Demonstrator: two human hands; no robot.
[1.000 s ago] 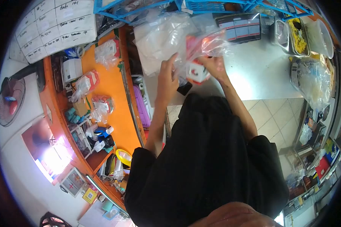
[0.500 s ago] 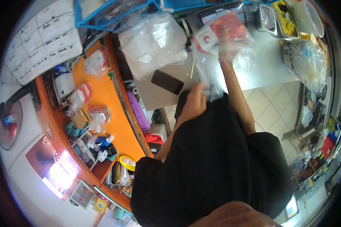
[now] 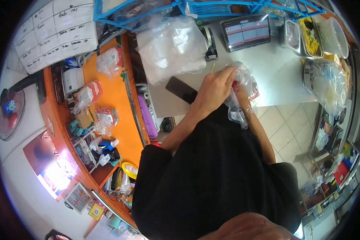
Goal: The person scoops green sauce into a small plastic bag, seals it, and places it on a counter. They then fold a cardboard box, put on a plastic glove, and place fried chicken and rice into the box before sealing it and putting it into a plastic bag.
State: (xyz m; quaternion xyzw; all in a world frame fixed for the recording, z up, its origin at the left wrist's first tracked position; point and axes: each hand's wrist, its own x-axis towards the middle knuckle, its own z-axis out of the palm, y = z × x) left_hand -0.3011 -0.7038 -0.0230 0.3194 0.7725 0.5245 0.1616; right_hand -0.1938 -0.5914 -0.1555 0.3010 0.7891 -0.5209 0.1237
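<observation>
A clear plastic bag with something red and white in it is held at the near edge of the metal table. My left hand has its fingers closed at the bag's left side. My right hand is wrapped in or behind the crinkled plastic, its fingers partly hidden and bent against the bag. A loose end of the plastic hangs down below the right hand. To the left of my left hand lies a black phone. Behind the bag, a tablet stands with its screen lit.
A stack of clear plastic bags lies on the table, with a black tape dispenser beside it. Blue baskets line the back. Metal trays, one with yellow food, stand at right. Several packed bags sit on an orange counter.
My right hand has pulled the red-and-white bag back from the tablet toward my body. My left hand has moved up and right to meet it. The tablet screen is now uncovered.
</observation>
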